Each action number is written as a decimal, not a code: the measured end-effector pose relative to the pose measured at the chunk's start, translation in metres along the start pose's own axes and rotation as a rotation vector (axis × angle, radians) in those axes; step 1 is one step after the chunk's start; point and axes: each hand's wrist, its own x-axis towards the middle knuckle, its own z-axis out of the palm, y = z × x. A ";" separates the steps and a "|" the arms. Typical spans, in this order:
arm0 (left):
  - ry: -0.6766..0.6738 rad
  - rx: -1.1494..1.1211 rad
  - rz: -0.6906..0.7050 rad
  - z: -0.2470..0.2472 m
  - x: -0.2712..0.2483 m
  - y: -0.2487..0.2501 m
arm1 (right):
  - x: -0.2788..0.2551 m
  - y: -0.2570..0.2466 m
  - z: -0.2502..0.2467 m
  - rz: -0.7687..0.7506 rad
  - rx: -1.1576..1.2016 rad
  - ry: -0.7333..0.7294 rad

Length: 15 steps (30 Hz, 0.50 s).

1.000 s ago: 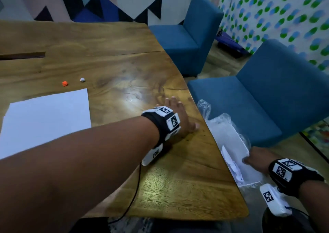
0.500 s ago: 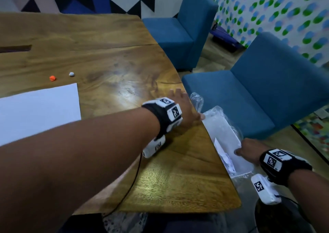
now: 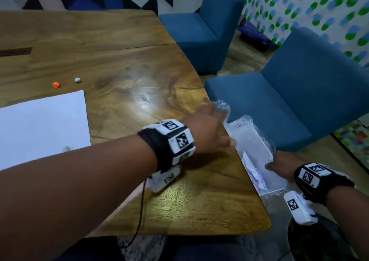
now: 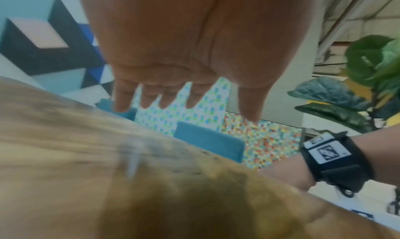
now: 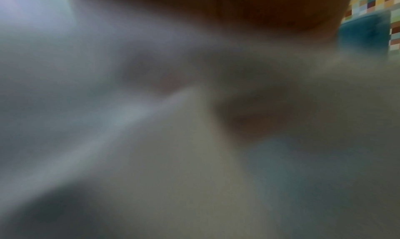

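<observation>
plastic bag (image 3: 253, 147) lies along the desk (image 3: 139, 71) edge, just right of the flat, empty left grip (image 3: 207, 129); right grip (image 3: 281, 167) holds its near end.

- The left hand (image 3: 207, 129) no longer lies flat on the brown wooden counter (image 3: 139, 101). It has slid right, to the counter's edge.
- Its fingertips now reach past that edge to the crumpled top of the clear plastic bag (image 3: 253, 147), and its thumb touches the bag's rim. A second ago the hand and the bag were apart, and half a second ago only the thumb had reached the bag.
- The left wrist view shows the palm clear of the wood, with the fingers straight and spread.
</observation>
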 end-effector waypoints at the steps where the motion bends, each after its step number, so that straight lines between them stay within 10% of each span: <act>1: 0.014 0.046 -0.107 0.000 -0.005 -0.011 | 0.001 0.001 0.001 -0.008 0.007 -0.002; 5: -0.118 0.161 -0.337 0.019 -0.029 -0.024 | 0.004 0.004 0.003 -0.013 0.045 -0.015; 15: -0.132 -0.003 -0.007 0.065 -0.018 0.080 | 0.001 -0.004 0.005 -0.030 0.011 0.003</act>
